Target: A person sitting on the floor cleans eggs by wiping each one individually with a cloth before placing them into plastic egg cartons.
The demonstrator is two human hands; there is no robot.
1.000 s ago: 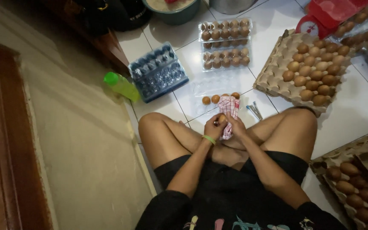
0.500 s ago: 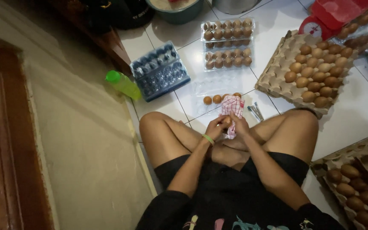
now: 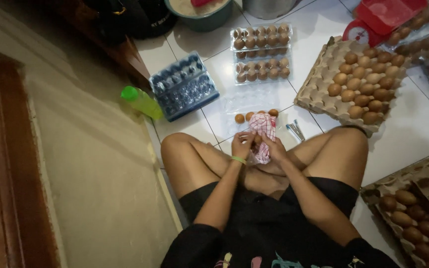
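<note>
Your left hand (image 3: 243,144) and right hand (image 3: 274,147) are both closed around a red-and-white checked cloth (image 3: 263,130), held above your crossed legs. Three loose brown eggs (image 3: 248,117) lie on the white tiled floor (image 3: 413,129) just beyond it.

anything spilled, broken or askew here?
No spill or breakage shows. Loose eggs sit on the bare tile floor beside the checked cloth, outside any tray. A green bottle lies tipped on its side by the wall. Both hands grip the cloth.
</note>
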